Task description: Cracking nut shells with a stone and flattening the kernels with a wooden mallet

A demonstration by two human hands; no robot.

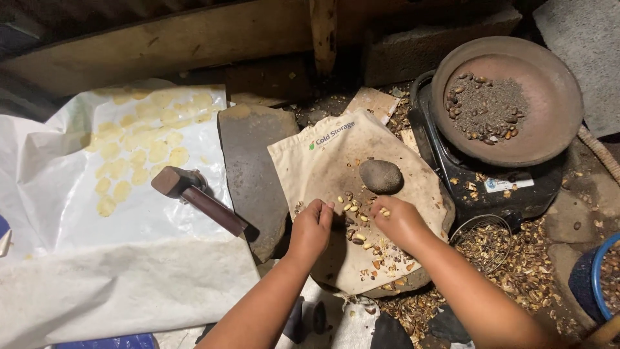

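Note:
My left hand (pixel 312 227) rests on a beige cloth bag (pixel 323 161) spread over a flat stone, fingers curled and pinched at small seeds (pixel 352 208) lying on it. My right hand (pixel 399 220) is just to the right, fingertips closed on pale kernels among cracked brown shells. A rounded grey stone (pixel 381 176) sits on the cloth just beyond both hands. What exactly each hand grips is too small to tell apart.
A wooden mallet (pixel 194 194) lies on a white sheet (pixel 64 194) with flattened yellow discs (pixel 139 142). A clay pan (pixel 562 123) with sand and seeds sits on a black stove (pixel 452 174) at right. Shells (pixel 516 271), a wire sieve (pixel 484 242) and a blue bowl (pixel 600 274) lie nearby.

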